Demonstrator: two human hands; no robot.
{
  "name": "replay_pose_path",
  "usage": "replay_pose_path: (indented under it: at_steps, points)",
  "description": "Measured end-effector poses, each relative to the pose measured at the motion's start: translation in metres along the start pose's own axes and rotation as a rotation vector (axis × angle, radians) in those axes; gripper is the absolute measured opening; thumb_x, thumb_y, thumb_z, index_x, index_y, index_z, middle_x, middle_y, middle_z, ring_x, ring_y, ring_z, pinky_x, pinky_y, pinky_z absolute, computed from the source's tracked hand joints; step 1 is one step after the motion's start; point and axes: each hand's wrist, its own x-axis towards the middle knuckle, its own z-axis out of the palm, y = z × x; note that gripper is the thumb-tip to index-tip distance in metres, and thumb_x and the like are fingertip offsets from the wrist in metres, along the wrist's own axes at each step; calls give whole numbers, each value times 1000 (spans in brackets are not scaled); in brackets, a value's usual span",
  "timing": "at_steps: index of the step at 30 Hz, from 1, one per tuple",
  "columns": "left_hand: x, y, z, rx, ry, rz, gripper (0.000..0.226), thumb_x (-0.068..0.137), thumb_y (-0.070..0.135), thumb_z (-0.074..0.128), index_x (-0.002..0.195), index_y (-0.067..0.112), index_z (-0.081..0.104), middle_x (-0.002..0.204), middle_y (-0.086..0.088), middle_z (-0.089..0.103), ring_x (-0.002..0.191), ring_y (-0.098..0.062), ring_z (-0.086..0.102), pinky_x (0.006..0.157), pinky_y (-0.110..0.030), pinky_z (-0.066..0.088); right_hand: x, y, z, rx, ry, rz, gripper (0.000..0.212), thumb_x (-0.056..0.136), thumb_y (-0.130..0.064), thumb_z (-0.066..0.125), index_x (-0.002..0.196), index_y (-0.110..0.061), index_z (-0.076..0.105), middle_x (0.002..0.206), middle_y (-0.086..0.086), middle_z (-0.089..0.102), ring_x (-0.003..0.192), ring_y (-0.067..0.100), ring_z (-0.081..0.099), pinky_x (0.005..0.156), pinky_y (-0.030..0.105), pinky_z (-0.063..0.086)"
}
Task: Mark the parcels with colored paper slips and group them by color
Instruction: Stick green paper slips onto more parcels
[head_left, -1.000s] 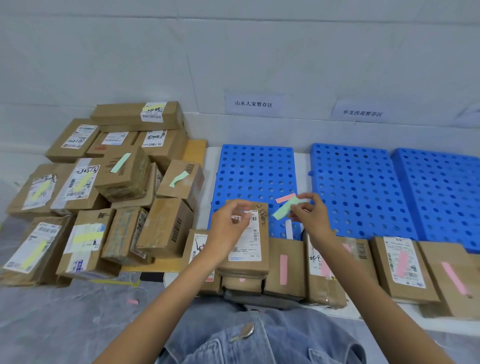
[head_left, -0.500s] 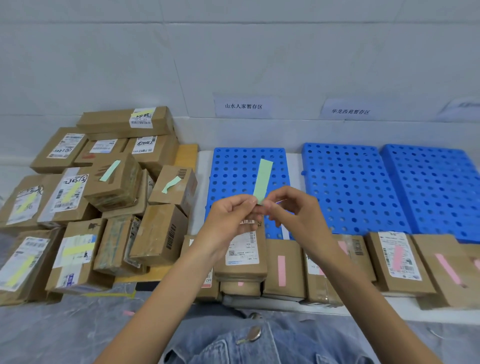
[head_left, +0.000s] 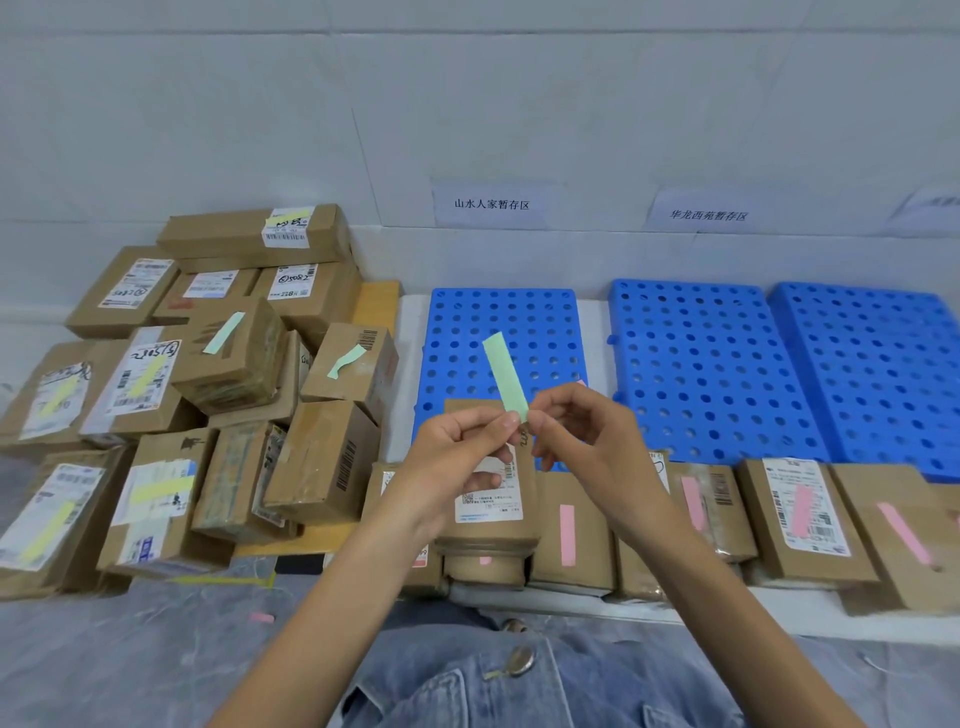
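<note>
Your left hand (head_left: 457, 447) pinches the lower end of a green paper slip (head_left: 505, 375) between thumb and forefinger. Your right hand (head_left: 587, 441) pinches the same end from the other side, its remaining fingers loosely curled. The slip stands upright in the air, top leaning slightly left. It sits above a labelled cardboard parcel (head_left: 488, 512), which is stacked at the front edge of a blue perforated pallet (head_left: 467, 322). Right of that: a row of parcels (head_left: 758, 519) bearing pink slips (head_left: 568, 535). Left: a pile of parcels (head_left: 322, 467) bearing green slips (head_left: 223, 332) and yellow slips (head_left: 161, 488).
</note>
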Motion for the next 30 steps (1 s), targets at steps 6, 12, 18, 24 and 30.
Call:
replay_pose_path:
  at_steps: [6,12,18,24,30]
  points:
    - [-10,1,5,113,175,232,16,84,11,70,99,12,65,83,3,68,68,-9,60,51,-24,51,-3,-3,1,29,-35,58,8,91,-4,59,83,-3,62,62,4,59,57,16,56,57,26,51]
    - [-21,-2,13,335,301,554,7,80,12,74,82,18,72,78,10,71,74,-10,66,65,-48,55,-8,-4,9,128,5,74,11,93,-7,56,85,-2,61,66,9,58,59,17,56,54,23,49]
    - [-24,9,9,293,239,478,3,80,13,74,81,16,76,74,5,73,73,-11,69,68,-42,59,-11,-5,16,16,55,-42,9,93,-9,56,85,-9,62,66,-4,60,62,12,56,57,23,48]
    - [-22,11,5,184,243,387,3,82,8,73,79,10,72,73,-6,72,71,-19,68,54,-29,58,-7,-10,17,32,85,-54,6,91,-8,60,95,-7,56,81,1,63,72,16,63,65,27,54]
    - [-29,15,4,46,114,258,7,87,8,65,85,10,73,74,-3,72,64,-8,63,54,-26,57,-8,-17,14,91,20,15,7,89,-8,62,91,-1,61,69,1,64,60,14,58,57,24,50]
